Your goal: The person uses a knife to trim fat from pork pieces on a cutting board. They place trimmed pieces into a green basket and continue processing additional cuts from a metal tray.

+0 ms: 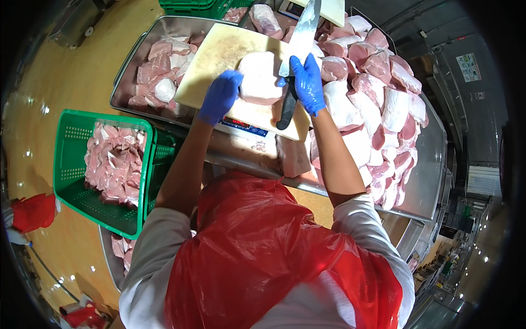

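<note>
A block of pork (259,77), white with fat on top and pink at its near edge, lies on the pale cutting board (205,60). At its left edge is my left hand (222,97) in a blue glove, its fingers curled in. Whatever those fingers may hold is hidden. To the right of the block, my gloved right hand (308,85) closes on a large knife (303,39). The broad blade points away from me, and the black handle slants down toward the board's near edge. Under the board shows a scale (241,126) with a lit red display.
Many pork pieces (378,104) are heaped on the right of the steel table (424,181). A steel tray (125,90) with meat stands left of the board. Lower left is a green crate (68,164) of trimmings. Another person's red garment (34,213) shows at far left.
</note>
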